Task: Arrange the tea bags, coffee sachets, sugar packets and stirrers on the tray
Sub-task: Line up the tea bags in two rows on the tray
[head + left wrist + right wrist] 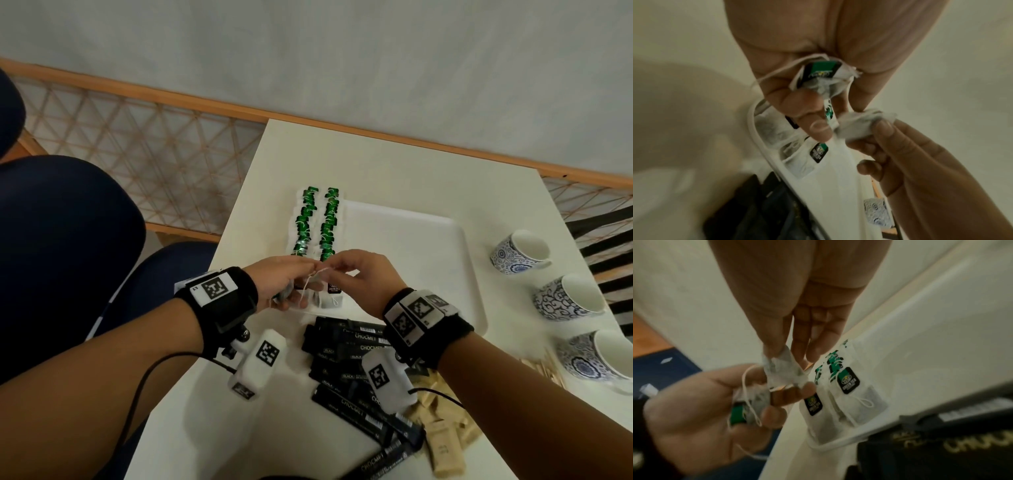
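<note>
left hand [279, 282]: curled around a bunch of green-tagged tea bags [821, 76], strings dangling. right hand [363, 281]: thumb and fingertips pinching one tea bag [782, 369], touching the left fingertips. both hands held together just above the near left corner of the white tray [428, 240]. beyond the hands, along the tray's left edge: two rows of tea bags [317, 222], green tags up. below the wrists, on the white table [394, 154]: black chocmet coffee sachets [346, 342]; beige sugar packets [445, 442] under the right forearm. right of the right hand: wooden stirrers [541, 368], three patterned cups [520, 251].
</note>
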Demonstrator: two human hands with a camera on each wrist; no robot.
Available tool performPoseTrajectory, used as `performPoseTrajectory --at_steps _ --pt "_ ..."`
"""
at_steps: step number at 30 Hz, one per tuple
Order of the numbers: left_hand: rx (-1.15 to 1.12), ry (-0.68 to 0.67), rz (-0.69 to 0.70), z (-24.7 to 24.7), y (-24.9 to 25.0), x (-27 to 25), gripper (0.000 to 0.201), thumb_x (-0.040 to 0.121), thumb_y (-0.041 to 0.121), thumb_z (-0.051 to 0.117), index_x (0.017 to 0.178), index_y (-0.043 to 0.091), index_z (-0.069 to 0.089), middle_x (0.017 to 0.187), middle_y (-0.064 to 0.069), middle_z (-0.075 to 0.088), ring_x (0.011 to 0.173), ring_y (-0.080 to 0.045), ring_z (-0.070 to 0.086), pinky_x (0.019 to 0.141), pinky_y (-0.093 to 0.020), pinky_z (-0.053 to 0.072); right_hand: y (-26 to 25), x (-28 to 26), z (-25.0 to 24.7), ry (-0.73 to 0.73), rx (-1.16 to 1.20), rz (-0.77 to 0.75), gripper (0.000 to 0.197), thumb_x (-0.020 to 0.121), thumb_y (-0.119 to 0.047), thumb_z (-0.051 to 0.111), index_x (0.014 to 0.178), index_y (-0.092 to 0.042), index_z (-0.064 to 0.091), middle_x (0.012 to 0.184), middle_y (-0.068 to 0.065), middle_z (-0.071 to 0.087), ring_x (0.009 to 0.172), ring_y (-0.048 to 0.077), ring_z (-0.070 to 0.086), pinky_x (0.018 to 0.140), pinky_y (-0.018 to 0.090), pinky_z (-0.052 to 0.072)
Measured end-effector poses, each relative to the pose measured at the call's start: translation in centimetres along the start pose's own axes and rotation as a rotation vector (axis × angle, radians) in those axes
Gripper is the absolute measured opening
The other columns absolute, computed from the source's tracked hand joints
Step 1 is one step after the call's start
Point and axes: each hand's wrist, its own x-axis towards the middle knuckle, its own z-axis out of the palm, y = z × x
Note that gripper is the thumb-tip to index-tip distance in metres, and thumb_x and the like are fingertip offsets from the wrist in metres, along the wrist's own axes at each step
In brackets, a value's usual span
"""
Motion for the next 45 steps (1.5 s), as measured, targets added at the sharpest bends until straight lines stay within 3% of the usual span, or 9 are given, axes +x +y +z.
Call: performPoseTrajectory --at_steps 2,6,14,20,25,30,33,39,45 --pt "0.037 0.035 0.023 0.1 -0.2 0.0 0.015 0.092 0.018 0.057 0.102 0.023 0.067 0.087 -0.004 0.061 0.053 -0.012 0.058 0.045 -0.019 0.028 0.1 0.1 -0.1 0.002 0.115 0.084 0.011 0.088 -0.024 0.066 0.097 -0.023 0.072 0.074 -0.013 0.066 0.063 -0.009 0.057 0.059 0.007 0.042" --pt "0.028 0.044 0.056 -0.1 -0.3 0.1 0.013 0.085 0.008 0.066 0.09 0.02 0.071 0.074 -0.005 0.063 0.047 -0.01 0.055 0.045 -0.02 0.028 0.6 0.6 -0.2 0.046 0.162 0.124 0.024 0.084 -0.017 0.07 0.103 -0.031 0.065 0.068 -0.006 0.061 0.056 0.001 0.053 0.061 0.02 0.045" --pt "0.088 0.048 0.092 0.2 -0.4 1.0 0.016 0.081 0.012 0.072 0.094 0.02 0.068 0.074 0.0 0.068 0.048 -0.009 0.053 0.044 -0.018 0.031 0.3 0.4 -0.3 0.063 0.254 0.137 0.029 0.08 -0.015 0.074 0.103 -0.029 0.064 0.07 -0.003 0.064 0.057 0.003 0.055 0.059 0.015 0.043" --pt "0.024 0.131 0.09 0.4 -0.7 1.5 0.03 0.077 0.028 0.078 0.098 0.01 0.068 0.062 0.006 0.066 0.044 -0.008 0.052 0.039 -0.015 0.032 0.1 0.3 -0.4 0.132 0.035 0.063 0.019 0.08 -0.026 0.074 0.093 -0.032 0.062 0.081 -0.002 0.063 0.065 0.004 0.054 0.06 0.01 0.044" --pt "-0.05 0.115 0.081 0.6 -0.3 1.4 0.017 0.083 0.031 0.071 0.082 0.017 0.061 0.06 0.005 0.067 0.045 -0.009 0.052 0.038 -0.015 0.03 -0.1 0.2 0.3 0.039 -0.086 0.015 0.039 0.073 -0.034 0.079 0.108 -0.033 0.063 0.087 -0.011 0.059 0.08 0.006 0.057 0.073 0.019 0.049" --pt "-0.055 0.06 0.094 0.6 -0.2 1.3 0.02 0.08 0.032 0.072 0.084 0.016 0.062 0.078 -0.001 0.072 0.052 -0.014 0.058 0.05 -0.021 0.032 -0.3 0.3 0.4 0.055 -0.012 0.049 0.03 0.079 -0.026 0.074 0.107 -0.029 0.066 0.084 -0.012 0.063 0.078 0.005 0.061 0.074 0.016 0.05" --pt "-0.064 0.064 0.11 0.9 0.0 1.1 0.014 0.085 0.026 0.069 0.084 0.015 0.06 0.067 0.002 0.07 0.047 -0.011 0.059 0.047 -0.02 0.033 -0.4 0.1 0.3 0.035 0.049 0.079 0.032 0.077 -0.02 0.076 0.106 -0.031 0.067 0.082 -0.011 0.065 0.073 0.002 0.061 0.069 0.007 0.047" --pt "-0.09 0.04 0.132 0.9 0.2 0.9 0.012 0.086 0.022 0.067 0.084 0.014 0.058 0.058 0.001 0.067 0.054 -0.014 0.065 0.049 -0.022 0.043 -0.3 -0.1 0.0 0.024 0.098 0.111 0.035 0.073 -0.022 0.08 0.102 -0.034 0.066 0.084 -0.011 0.061 0.072 0.003 0.057 0.076 0.019 0.05" --pt "-0.142 0.013 0.154 1.3 0.4 0.3 0.011 0.092 0.02 0.061 0.09 0.01 0.055 0.051 0.001 0.062 0.058 -0.015 0.065 0.048 -0.023 0.05 0.0 0.0 0.0 0.012 0.242 0.159 0.032 0.07 -0.013 0.082 0.094 -0.029 0.066 0.073 -0.008 0.057 0.059 0.006 0.05 0.064 0.021 0.049"
